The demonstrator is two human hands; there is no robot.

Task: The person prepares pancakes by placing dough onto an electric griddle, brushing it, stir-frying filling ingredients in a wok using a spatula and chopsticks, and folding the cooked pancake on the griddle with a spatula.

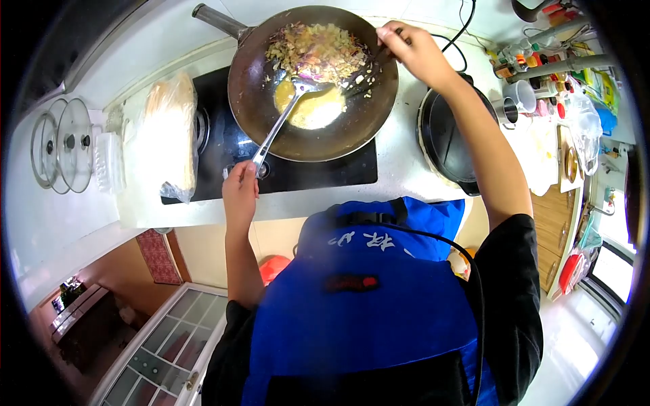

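My left hand (241,193) is closed around the handle of a metal spatula (276,130), whose head rests in the large dark wok (247,101). Chopped food with purple and pale bits (315,51) lies at the wok's far side. Below it, yellow liquid that looks like beaten egg (311,111) pools around the spatula head. At the wok's upper right rim my right hand (416,54) has its fingers pinched together. Dark streaks show beneath that hand, and I cannot make out what it holds. The wok's long handle (220,21) points to the upper left.
Under the wok is a black cooktop (325,172). A plastic bag of pale, long pieces (172,132) lies left of it. Glass lids (73,145) lean at the far left. Right of the wok sits a black round pan (460,135), with several bottles (535,61) beyond.
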